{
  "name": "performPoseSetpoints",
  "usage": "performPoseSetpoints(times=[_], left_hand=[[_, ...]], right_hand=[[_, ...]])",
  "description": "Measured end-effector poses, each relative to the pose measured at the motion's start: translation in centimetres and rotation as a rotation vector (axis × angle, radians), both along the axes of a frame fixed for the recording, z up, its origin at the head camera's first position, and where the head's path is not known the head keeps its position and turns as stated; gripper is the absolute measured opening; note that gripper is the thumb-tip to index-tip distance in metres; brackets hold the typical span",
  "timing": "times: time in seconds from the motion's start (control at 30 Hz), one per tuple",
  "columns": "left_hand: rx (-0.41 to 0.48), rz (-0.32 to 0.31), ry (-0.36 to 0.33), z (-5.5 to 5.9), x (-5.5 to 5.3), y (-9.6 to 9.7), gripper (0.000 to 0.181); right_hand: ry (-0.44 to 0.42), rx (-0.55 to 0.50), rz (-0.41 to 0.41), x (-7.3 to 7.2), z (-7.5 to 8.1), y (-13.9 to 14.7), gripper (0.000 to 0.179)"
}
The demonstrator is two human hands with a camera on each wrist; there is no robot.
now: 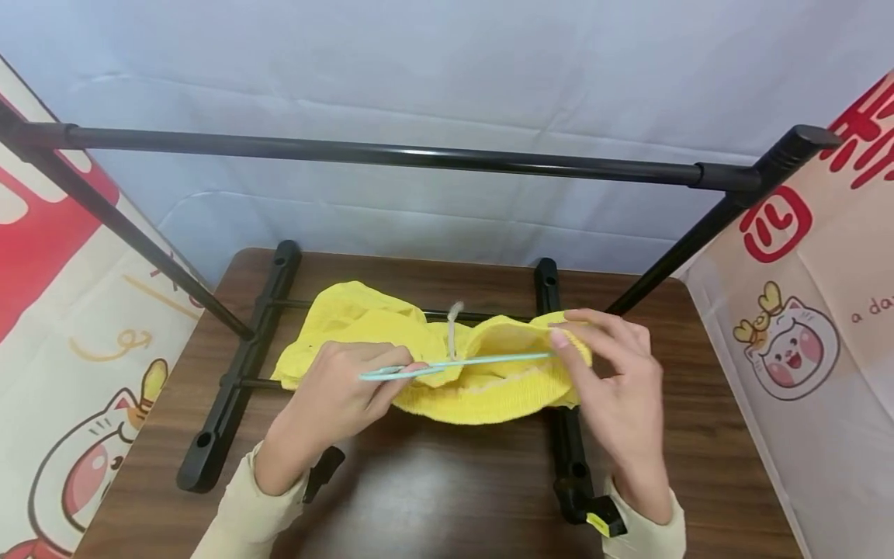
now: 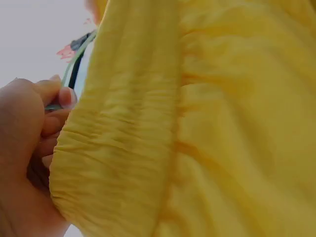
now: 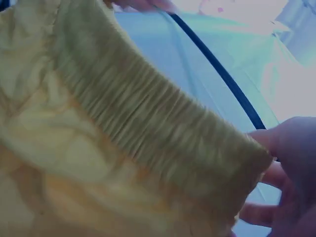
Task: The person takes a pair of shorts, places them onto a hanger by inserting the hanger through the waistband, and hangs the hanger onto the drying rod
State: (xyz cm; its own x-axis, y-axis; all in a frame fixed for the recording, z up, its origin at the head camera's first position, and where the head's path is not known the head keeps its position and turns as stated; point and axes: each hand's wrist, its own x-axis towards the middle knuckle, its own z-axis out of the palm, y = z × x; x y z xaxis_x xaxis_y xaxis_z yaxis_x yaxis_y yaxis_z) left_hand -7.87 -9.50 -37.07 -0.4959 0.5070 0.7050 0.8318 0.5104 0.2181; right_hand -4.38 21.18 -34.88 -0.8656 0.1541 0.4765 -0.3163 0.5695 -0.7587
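Note:
A yellow garment (image 1: 482, 407) with a gathered elastic waistband (image 3: 148, 108) lies bunched across the lower bars of a black rack, its waist opening upward. A thin light-blue clothes hanger (image 1: 499, 359) spans the opening, a pale hook (image 1: 452, 330) standing up at its middle. My left hand (image 1: 356, 384) pinches the hanger's left end between thumb and fingers; in the left wrist view the waistband hangs just beside that hand. My right hand (image 1: 618, 380) grips the right end of the waistband, thumb on the inner side and fingers outside, at the hanger's other end.
The rack's black top rail (image 1: 384, 153) runs across behind and above my hands, on slanted side posts. Its feet (image 1: 233, 388) stand on a brown wooden table (image 1: 433, 497). A pale cloth backdrop (image 1: 447, 70) hangs behind, with printed panels on both sides.

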Motion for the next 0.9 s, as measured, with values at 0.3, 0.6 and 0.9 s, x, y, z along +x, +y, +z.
performPoseSetpoints(times=[0.3,0.6,0.9], left_hand=[[0.074,0.044,0.011,1.5,-1.7,-0.9,0.048],[0.165,-0.017,0.034,2.5,-2.1,-1.7,0.051],[0.066,0.012,-0.047,2.3,-1.7,-1.5,0.040]], right_hand=[[-0.104,0.177,0.346,-0.6,-0.5,1.8,0.055],[0.014,0.393,0.393,-1.5,0.1,2.1,0.080],[0.170,0.428,0.329,-2.1,-1.1,0.9,0.025]])
